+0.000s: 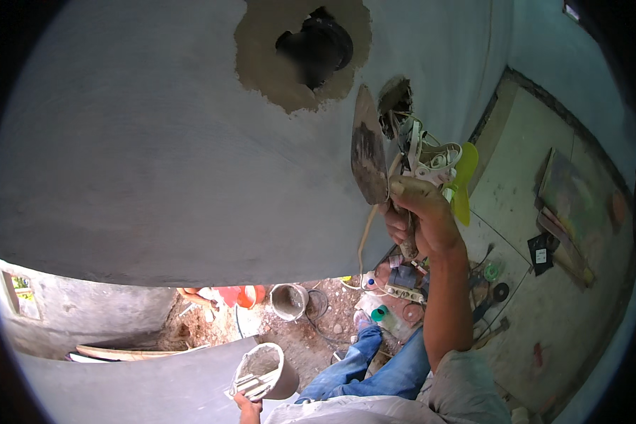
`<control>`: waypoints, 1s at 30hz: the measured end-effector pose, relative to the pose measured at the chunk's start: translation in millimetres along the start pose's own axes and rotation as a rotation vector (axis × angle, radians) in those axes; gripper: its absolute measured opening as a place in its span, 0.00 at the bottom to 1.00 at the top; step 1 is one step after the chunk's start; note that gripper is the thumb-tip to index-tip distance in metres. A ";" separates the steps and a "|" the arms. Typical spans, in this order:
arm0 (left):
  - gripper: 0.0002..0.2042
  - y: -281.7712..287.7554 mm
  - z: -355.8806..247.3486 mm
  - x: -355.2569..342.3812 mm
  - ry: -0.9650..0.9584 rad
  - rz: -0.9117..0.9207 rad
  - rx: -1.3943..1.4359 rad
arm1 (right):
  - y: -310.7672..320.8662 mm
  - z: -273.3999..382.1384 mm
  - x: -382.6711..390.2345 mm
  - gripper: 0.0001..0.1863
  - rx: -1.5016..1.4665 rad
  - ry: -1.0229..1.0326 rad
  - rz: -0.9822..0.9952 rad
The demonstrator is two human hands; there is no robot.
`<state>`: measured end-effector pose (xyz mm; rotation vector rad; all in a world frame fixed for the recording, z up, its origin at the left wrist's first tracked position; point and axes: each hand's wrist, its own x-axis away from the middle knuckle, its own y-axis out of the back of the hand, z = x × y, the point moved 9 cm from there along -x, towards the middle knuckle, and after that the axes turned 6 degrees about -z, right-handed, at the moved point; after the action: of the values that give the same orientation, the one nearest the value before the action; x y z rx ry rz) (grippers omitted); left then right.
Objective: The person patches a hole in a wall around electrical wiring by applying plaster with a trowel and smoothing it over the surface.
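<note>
My right hand (420,219) is closed round the handle of a pointed trowel (367,155), its stained blade upright before the grey plastered wall (155,155). Just above it are a small ragged hole (394,99) and a larger dark opening (314,49) ringed by damp, browner plaster (258,56). My left hand (249,406) grips the rim of a pale bucket (286,374) at the lower edge; white strip-like pieces (254,383) lie across its mouth, and I cannot tell whether my fingers hold them too.
A white and yellow-green fan (463,184) is right of the trowel. Below are a grey bucket (290,300), an orange container (251,297), cables and a power strip (405,292) on rubble. A board (565,184) lies on the tiled floor (512,162). A pale ledge (120,389) runs along the lower left.
</note>
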<state>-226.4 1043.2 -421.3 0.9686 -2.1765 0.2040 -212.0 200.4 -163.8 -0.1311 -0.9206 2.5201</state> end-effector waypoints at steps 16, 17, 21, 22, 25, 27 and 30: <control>0.27 7.1 3.3 1.6 0.007 -0.037 -0.011 | -21.8 38.0 23.1 0.10 0.823 0.818 -0.663; 0.27 8.2 3.0 0.1 0.010 -0.034 -0.010 | -23.7 39.3 22.7 0.10 0.837 0.824 -0.674; 0.26 6.5 2.4 0.1 -0.014 -0.012 0.005 | -22.6 42.9 18.7 0.09 0.883 0.857 -0.717; 0.26 8.7 1.7 -0.4 -0.014 -0.028 0.005 | -22.3 43.1 19.1 0.09 0.910 0.869 -0.732; 0.26 12.0 0.9 -1.2 -0.009 -0.071 0.003 | -11.9 35.3 20.0 0.08 0.971 0.858 -0.764; 0.26 13.3 1.2 -1.6 -0.005 -0.095 0.008 | -2.3 22.1 22.6 0.08 0.977 0.789 -0.761; 0.27 13.8 -1.2 -1.9 -0.005 -0.091 -0.008 | 4.3 18.3 31.1 0.07 0.872 0.736 -0.776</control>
<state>-234.5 1054.5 -419.8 1.0616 -2.1312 0.1498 -245.8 200.5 -150.4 -0.3123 0.3878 1.6974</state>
